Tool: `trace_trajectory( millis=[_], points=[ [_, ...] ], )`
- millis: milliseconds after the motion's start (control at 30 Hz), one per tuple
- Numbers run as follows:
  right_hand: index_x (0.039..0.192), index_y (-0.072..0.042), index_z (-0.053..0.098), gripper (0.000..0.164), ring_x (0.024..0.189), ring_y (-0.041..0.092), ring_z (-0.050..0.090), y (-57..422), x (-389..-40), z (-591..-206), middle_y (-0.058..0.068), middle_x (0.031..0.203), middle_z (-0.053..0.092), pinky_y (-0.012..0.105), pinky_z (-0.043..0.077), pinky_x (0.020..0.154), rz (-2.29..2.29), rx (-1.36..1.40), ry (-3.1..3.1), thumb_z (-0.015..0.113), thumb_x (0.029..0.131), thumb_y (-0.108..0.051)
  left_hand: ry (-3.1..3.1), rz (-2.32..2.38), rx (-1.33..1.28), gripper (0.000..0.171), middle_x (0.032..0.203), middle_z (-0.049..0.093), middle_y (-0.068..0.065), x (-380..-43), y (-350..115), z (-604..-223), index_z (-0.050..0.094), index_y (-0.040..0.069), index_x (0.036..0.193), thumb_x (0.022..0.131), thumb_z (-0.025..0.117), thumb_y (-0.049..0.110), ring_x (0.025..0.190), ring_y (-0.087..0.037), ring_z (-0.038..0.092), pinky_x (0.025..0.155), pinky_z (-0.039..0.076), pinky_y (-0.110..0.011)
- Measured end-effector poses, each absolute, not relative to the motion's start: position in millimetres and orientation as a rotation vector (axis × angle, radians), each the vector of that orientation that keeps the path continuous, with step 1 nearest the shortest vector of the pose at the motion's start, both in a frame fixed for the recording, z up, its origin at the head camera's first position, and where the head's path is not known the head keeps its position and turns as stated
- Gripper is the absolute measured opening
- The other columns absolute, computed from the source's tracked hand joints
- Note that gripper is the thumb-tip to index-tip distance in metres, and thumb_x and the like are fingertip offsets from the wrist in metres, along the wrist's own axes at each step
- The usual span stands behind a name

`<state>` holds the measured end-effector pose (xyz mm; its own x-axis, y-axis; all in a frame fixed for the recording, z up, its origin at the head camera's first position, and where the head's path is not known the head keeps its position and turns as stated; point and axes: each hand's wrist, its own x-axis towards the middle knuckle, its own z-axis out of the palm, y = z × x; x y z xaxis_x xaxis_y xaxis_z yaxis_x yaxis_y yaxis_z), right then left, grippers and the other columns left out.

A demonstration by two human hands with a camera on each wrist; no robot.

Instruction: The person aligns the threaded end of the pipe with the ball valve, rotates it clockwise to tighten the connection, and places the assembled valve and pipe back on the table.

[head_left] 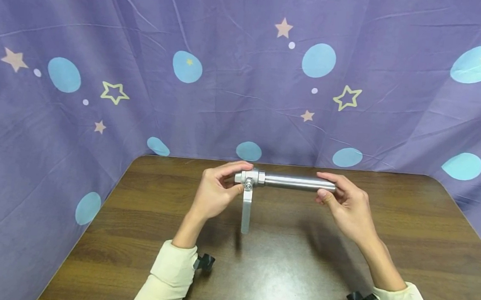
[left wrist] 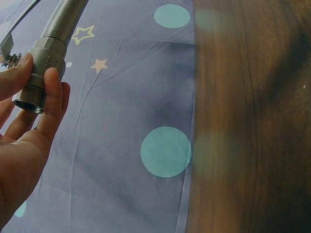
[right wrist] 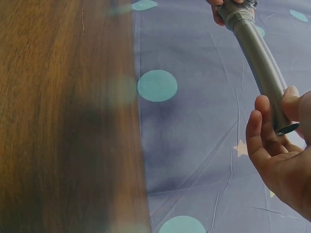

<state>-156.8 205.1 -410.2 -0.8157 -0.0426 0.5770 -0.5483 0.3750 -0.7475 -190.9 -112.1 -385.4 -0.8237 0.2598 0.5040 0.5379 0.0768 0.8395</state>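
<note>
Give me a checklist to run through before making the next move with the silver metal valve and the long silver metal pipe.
1. Left hand grips the silver, thick-bodied metal valve: ok, thumb and fingers on opposite sides.
2. Right hand grips the long, smooth silver metal pipe: ok, near its outer end.
3. Pipe lined up with the valve: ok, they meet end to end.
4. Joint fully tight: cannot tell.
5. Flat silver metal lever parallel to the pipe: not ok, it stands crosswise.
</note>
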Motion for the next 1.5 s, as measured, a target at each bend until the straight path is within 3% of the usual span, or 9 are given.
trace_trajectory(
  millis=[400, 467, 667, 900, 1500],
  points=[
    [0.13, 0.008, 0.069, 0.039, 0.08, -0.001, 0.074, 201.3, -156.7, -409.7, -0.013, 0.093, 0.074, 0.013, 0.064, 0.071, 1.541, 0.546, -2.103, 0.07, 0.092, 0.017, -2.125, -1.831, -0.802, 0.048, 0.131, 0.074, -0.024, -192.0, -111.1, -385.6, 0.075, -0.008, 0.124, 0.079, 0.069, -0.025, 0.116, -0.015, 0.072, 0.102, 0.064, -0.043],
    [0.129, 0.011, 0.068, 0.038, 0.085, -0.002, 0.074, 200.8, -156.8, -410.6, -0.012, 0.103, 0.073, 0.014, 0.065, 0.074, 1.574, 0.558, -2.079, 0.071, 0.092, 0.015, -2.129, -1.828, -0.799, 0.048, 0.131, 0.074, -0.024, -192.3, -110.9, -385.2, 0.075, -0.007, 0.124, 0.079, 0.069, -0.024, 0.116, -0.016, 0.072, 0.102, 0.064, -0.044],
    [0.131, 0.011, 0.068, 0.052, 0.101, 0.0, 0.072, 200.9, -158.0, -410.4, 0.008, 0.129, 0.066, 0.015, 0.065, 0.085, 1.678, 0.602, -2.0, 0.073, 0.082, 0.027, -2.124, -1.825, -0.796, 0.048, 0.131, 0.074, -0.024, -192.6, -111.1, -384.7, 0.075, -0.007, 0.123, 0.079, 0.069, -0.024, 0.115, -0.019, 0.073, 0.101, 0.065, -0.034],
    [0.128, 0.018, 0.065, 0.049, 0.101, -0.003, 0.071, 200.6, -157.8, -410.1, -0.004, 0.123, 0.066, 0.013, 0.064, 0.083, 1.641, 0.589, -2.026, 0.071, 0.081, 0.03, -2.127, -1.824, -0.796, 0.048, 0.131, 0.075, -0.024, -192.4, -111.5, -384.7, 0.075, -0.007, 0.123, 0.079, 0.069, -0.025, 0.114, -0.012, 0.072, 0.1, 0.065, -0.033],
    [0.126, 0.008, 0.072, 0.046, 0.092, -0.008, 0.07, 202.5, -157.6, -410.5, -0.015, 0.115, 0.068, 0.01, 0.062, 0.073, 1.471, 0.541, -2.102, 0.075, 0.082, 0.023, -2.156, -1.839, -0.772, 0.049, 0.132, 0.074, -0.023, -190.3, -111.2, -383.6, 0.075, -0.007, 0.124, 0.079, 0.069, -0.024, 0.117, -0.022, 0.072, 0.102, 0.065, -0.04]
  ],
)
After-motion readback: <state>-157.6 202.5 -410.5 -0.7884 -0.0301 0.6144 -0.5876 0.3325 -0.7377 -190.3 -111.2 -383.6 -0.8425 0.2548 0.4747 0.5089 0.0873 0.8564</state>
